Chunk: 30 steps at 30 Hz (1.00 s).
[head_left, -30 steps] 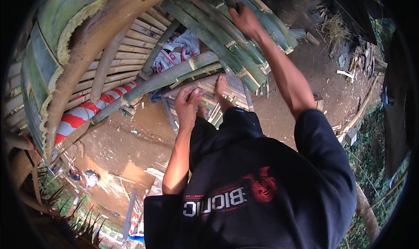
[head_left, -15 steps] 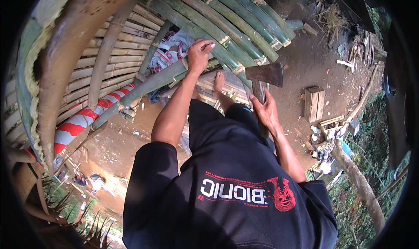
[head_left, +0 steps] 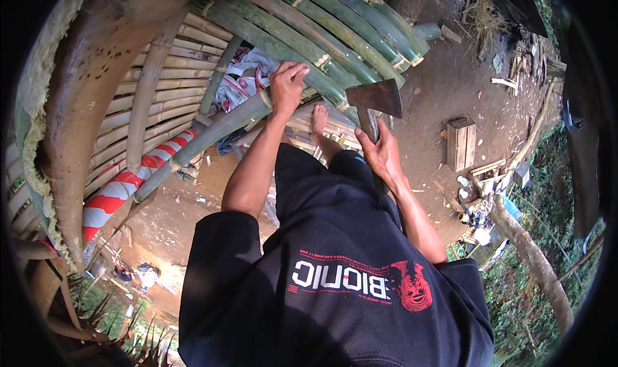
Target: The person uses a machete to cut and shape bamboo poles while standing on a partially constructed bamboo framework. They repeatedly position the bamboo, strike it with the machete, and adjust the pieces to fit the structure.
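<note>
My left hand point(head_left: 286, 84) grips a thick green bamboo pole point(head_left: 212, 132) that runs slanting across a bamboo frame. My right hand point(head_left: 381, 153) is closed around the wooden handle of a hatchet point(head_left: 375, 100), whose dark metal head points up beside a bundle of long green bamboo poles point(head_left: 322, 26). My bare foot point(head_left: 318, 119) rests on split bamboo slats just below the hatchet. My black shirt fills the lower part of the view.
A flat slatted bamboo wall point(head_left: 167, 64) stands at left, with a red-and-white striped post point(head_left: 122, 190) below it. Crumpled cloth point(head_left: 241, 77) lies behind the pole. A small wooden box point(head_left: 461, 143) sits on the bare earth at right, with litter and a tree trunk point(head_left: 534, 264) beyond.
My right hand came down off the bamboo bundle and took the hatchet, which is now raised. My left hand moved up and gripped the green pole.
</note>
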Motion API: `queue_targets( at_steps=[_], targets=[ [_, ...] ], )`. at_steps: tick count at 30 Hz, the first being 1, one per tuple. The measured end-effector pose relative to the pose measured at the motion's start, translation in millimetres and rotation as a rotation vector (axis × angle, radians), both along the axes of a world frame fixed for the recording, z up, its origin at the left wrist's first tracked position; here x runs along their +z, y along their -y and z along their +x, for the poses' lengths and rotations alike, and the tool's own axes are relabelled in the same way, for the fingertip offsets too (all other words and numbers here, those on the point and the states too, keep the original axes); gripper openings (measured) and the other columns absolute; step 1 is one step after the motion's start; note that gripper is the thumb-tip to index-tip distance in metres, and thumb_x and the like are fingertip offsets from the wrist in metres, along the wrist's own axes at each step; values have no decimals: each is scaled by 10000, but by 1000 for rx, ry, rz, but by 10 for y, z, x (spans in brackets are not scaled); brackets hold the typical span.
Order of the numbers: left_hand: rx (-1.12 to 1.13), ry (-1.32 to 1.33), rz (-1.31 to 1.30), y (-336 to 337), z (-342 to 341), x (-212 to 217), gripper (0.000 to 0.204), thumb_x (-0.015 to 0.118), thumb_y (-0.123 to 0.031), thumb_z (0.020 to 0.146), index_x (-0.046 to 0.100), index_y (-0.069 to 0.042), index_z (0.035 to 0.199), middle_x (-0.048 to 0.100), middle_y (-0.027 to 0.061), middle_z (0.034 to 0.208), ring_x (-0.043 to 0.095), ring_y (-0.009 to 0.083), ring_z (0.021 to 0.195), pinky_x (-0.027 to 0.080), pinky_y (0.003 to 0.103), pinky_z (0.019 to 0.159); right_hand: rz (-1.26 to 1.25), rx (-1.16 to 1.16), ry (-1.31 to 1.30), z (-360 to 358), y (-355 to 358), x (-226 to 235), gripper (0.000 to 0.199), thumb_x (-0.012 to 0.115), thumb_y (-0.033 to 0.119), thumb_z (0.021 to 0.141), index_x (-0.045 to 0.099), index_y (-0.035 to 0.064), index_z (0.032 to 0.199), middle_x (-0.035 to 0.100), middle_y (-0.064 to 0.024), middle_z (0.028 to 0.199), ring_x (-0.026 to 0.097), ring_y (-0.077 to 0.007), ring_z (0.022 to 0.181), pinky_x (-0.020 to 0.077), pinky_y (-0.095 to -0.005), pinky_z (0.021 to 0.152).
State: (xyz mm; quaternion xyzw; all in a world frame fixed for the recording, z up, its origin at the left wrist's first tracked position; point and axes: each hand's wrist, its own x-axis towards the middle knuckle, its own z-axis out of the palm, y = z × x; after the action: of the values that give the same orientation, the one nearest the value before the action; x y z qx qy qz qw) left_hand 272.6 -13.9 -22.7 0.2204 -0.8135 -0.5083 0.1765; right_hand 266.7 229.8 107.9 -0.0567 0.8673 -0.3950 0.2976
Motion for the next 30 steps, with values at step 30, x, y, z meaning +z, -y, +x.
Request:
queue_targets(
  at_steps=[30],
  targets=[
    [71, -89, -119, -101, 41, -96, 131, 660, -44, 810, 729, -5, 914, 695, 124, 906, 664, 292, 824, 516, 353, 762, 74, 229, -164, -447, 744, -66, 346, 564, 307, 948, 465, 27, 1126, 633, -330, 812, 620, -516, 808, 467, -564, 661]
  ],
)
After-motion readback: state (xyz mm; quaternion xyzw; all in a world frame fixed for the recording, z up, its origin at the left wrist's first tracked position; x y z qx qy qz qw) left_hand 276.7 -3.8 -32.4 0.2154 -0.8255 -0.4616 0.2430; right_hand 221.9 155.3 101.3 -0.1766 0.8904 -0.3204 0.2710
